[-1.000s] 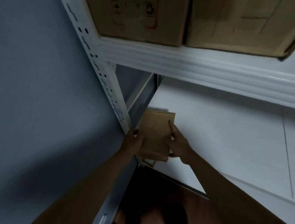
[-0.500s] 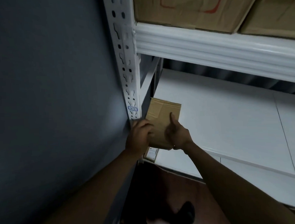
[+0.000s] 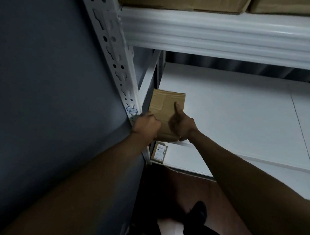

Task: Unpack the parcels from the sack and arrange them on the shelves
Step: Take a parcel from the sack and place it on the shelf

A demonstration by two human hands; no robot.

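Note:
A small brown cardboard parcel [image 3: 165, 108] lies at the left end of the white lower shelf [image 3: 230, 117], close to the shelf's upright post. My left hand [image 3: 146, 125] grips its near left edge with curled fingers. My right hand [image 3: 182, 124] holds its near right side, thumb stretched forward along the top. Beneath or just in front of it, a second flat parcel with a white label [image 3: 159, 152] lies at the shelf's front corner. The sack is not in view.
A white perforated post [image 3: 112, 53] marked "2-1" stands left of the parcel, against a grey wall [image 3: 42, 86]. The white upper shelf beam [image 3: 218, 36] carries large cardboard boxes [image 3: 181, 0]. My dark shoe [image 3: 197, 215] is on the brown floor below.
The parcel has been pushed slightly deeper onto the shelf beside the post. Both hands stayed on it, and the labelled parcel at the front corner shows more.

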